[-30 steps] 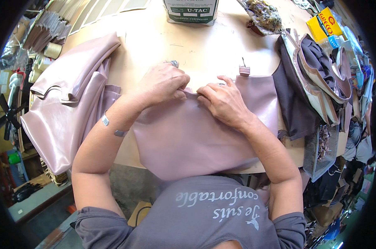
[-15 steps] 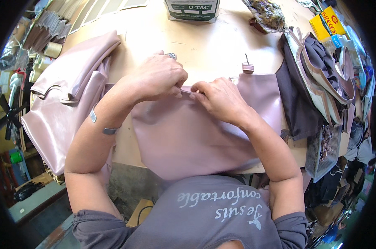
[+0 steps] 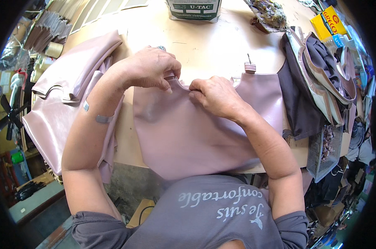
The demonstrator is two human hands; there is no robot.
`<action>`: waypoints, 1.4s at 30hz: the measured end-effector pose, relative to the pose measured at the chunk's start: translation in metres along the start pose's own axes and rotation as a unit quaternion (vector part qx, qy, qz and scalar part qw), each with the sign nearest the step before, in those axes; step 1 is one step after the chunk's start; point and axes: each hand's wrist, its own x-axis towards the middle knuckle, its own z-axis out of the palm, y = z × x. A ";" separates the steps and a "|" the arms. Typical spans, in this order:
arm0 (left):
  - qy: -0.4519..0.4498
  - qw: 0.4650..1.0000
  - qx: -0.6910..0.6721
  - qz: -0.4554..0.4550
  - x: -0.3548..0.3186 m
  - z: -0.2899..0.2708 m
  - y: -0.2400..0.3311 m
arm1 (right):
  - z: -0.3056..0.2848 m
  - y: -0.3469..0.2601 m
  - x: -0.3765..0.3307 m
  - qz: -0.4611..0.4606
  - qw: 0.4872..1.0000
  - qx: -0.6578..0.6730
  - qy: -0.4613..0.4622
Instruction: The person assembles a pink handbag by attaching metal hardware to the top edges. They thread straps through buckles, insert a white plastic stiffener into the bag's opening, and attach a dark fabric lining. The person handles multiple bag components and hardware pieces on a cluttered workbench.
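The mauve leather panel [image 3: 196, 133] lies flat at the workbench's [image 3: 213, 45] six-o'clock edge, its curved top notch pinched by left hand [image 3: 148, 68] and right hand [image 3: 215, 95], seemingly mid-fold; next calls for pressing along toward three o'clock.

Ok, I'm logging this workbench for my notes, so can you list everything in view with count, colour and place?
Leather panel: one, pale pink, middle of the table, near edge hanging over.
Folded leather pieces: a stack, pale pink, left of the table.
Table: one, light tan.
Can: one, white and green, far edge.
Binder clip: one, pink, on the panel's far edge.
Dark and cream bag parts: a pile, right.
Yellow box: one, far right corner.
Thread spools: several, cream, far left.
Left hand: pinching the panel's top edge.
Right hand: pinching the same edge beside it.
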 end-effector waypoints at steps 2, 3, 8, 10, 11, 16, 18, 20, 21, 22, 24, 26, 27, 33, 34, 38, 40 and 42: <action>-0.022 0.998 -0.056 -0.018 0.002 0.000 -0.001 | 0.000 0.001 0.000 0.003 1.000 0.002 -0.006; -0.035 0.996 -0.074 -0.027 0.003 -0.002 0.001 | -0.001 0.000 0.001 0.005 1.000 -0.001 -0.012; -0.024 0.996 -0.081 -0.020 0.005 -0.001 0.005 | 0.002 -0.004 0.007 -0.002 0.999 0.037 0.010; 0.047 0.997 -0.044 0.036 0.005 0.007 0.003 | 0.009 -0.004 0.011 -0.015 0.998 0.048 0.038; 0.049 0.997 -0.033 0.042 0.005 0.008 0.004 | 0.014 -0.005 0.012 -0.004 0.998 0.035 0.051; 0.077 0.995 -0.002 0.067 0.006 0.016 0.005 | 0.020 -0.002 0.005 -0.042 0.990 -0.114 0.067; 0.065 0.996 0.009 0.058 0.008 0.017 0.006 | 0.016 0.003 -0.005 -0.051 0.976 -0.196 0.076; 0.060 0.997 0.000 0.051 0.010 0.017 0.008 | 0.008 0.011 -0.015 -0.077 0.965 -0.237 0.080; 0.060 0.997 -0.013 0.049 0.010 0.017 0.010 | 0.000 0.014 -0.020 -0.100 0.963 -0.238 0.081; 0.060 0.997 -0.026 0.049 0.011 0.016 0.011 | -0.006 0.019 -0.025 -0.120 0.960 -0.238 0.083; 0.072 0.997 -0.019 0.035 0.010 0.014 0.007 | -0.015 0.034 -0.032 -0.120 0.947 -0.274 0.115; 0.076 0.997 -0.012 0.031 0.011 0.014 0.005 | -0.030 0.050 -0.039 -0.106 0.948 -0.276 0.116; 0.072 0.997 -0.010 0.034 0.012 0.015 0.006 | -0.027 0.052 -0.040 -0.114 0.930 -0.331 0.114; 0.190 0.969 -0.158 0.011 0.014 0.048 -0.017 | -0.012 0.060 -0.041 -0.158 0.904 -0.337 0.209; 0.188 0.958 -0.211 -0.055 0.006 0.045 -0.016 | -0.010 0.066 -0.044 -0.132 0.909 -0.304 0.251; 0.279 0.919 -0.246 -0.131 -0.019 0.053 -0.033 | -0.039 0.095 -0.072 0.013 0.881 -0.221 0.417; 0.295 0.905 -0.252 -0.177 -0.025 0.081 -0.017 | -0.033 0.119 -0.086 0.085 0.900 -0.200 0.378; 0.362 0.885 -0.210 -0.204 -0.024 0.100 -0.011 | -0.046 0.135 -0.077 0.077 0.960 -0.109 0.246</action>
